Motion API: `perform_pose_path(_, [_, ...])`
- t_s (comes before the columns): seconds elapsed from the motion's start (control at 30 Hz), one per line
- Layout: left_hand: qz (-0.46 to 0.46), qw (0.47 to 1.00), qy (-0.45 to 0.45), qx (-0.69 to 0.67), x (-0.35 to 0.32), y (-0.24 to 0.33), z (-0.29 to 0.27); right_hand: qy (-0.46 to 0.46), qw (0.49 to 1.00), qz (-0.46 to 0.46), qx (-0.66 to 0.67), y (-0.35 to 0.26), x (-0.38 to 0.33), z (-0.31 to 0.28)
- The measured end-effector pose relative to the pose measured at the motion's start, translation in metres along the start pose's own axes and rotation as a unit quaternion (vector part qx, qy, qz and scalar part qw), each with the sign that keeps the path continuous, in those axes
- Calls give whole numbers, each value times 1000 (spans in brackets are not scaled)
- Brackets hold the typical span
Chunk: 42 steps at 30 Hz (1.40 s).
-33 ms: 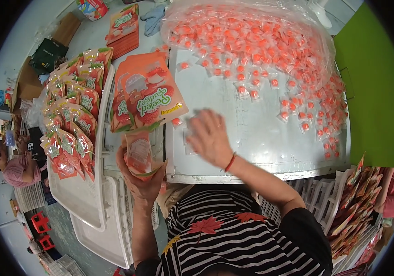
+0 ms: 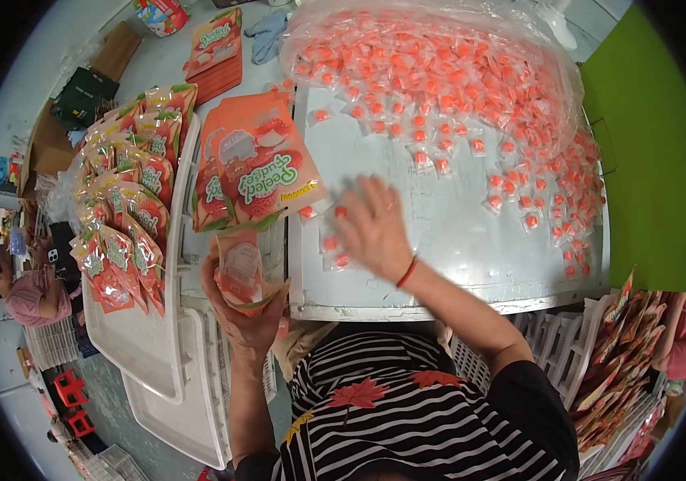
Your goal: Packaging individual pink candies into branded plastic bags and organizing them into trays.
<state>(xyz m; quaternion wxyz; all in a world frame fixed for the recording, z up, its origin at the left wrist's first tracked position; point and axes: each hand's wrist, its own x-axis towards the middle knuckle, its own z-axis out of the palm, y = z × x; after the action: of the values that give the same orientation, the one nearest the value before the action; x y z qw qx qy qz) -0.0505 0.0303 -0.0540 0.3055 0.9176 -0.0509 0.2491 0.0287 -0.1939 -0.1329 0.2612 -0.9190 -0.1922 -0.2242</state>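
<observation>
At the tray's left edge, my left hand (image 2: pixel 245 322) grips an orange-red stand-up candy pouch (image 2: pixel 240 268) with a clear window. My right hand (image 2: pixel 376 231) is over the metal tabletop (image 2: pixel 447 232), palm down, fingers stretched out and slightly blurred. Small red candies in clear wrappers (image 2: pixel 340 260) lie beside it near the table's left edge, and one candy (image 2: pixel 340 212) shows at its fingertips. Whatever is under the palm is hidden. Just beyond the left hand lies a stack of flat printed pouches (image 2: pixel 267 172).
A big heap of wrapped candies (image 2: pixel 431 72) in a clear plastic bag (image 2: pixel 563 60) covers the table's far side. Filled pouches (image 2: pixel 130 184) stand in a white crate (image 2: pixel 138 345) at left. More flat pouches (image 2: pixel 216 48) are stacked behind. A green board (image 2: pixel 647 160) borders the right.
My right hand has shifted slightly right and away from me, uncovering several wrapped candies near the table's left edge. My left hand and its pouch have barely moved.
</observation>
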Motion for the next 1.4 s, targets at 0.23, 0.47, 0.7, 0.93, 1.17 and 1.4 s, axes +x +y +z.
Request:
perform_pose_path(0.23, [-3, 1000, -5, 6, 3, 9, -3, 33, 984, 101, -145, 95, 62, -6])
perform_pose_path(0.47, [1, 1000, 13, 22, 1, 1, -4, 118, 984, 37, -131, 90, 52, -8])
perform_pose_path(0.7, [1, 999, 18, 32, 7, 1, -3, -41, 978, -115, 166, 2, 37, -17])
perform_pose_path(0.93, [1, 1000, 15, -2, 6, -4, -3, -122, 971, -200, 52, -10, 24, 20])
perform_pose_path(1.17, [-16, 1000, 15, -10, -3, -9, -4, -77, 971, -156, 162, 5, 25, -10])
perform_pose_path(1.4, [-9, 1000, -3, -12, 6, -1, 1, 10, 991, 74, -110, 102, 59, -22])
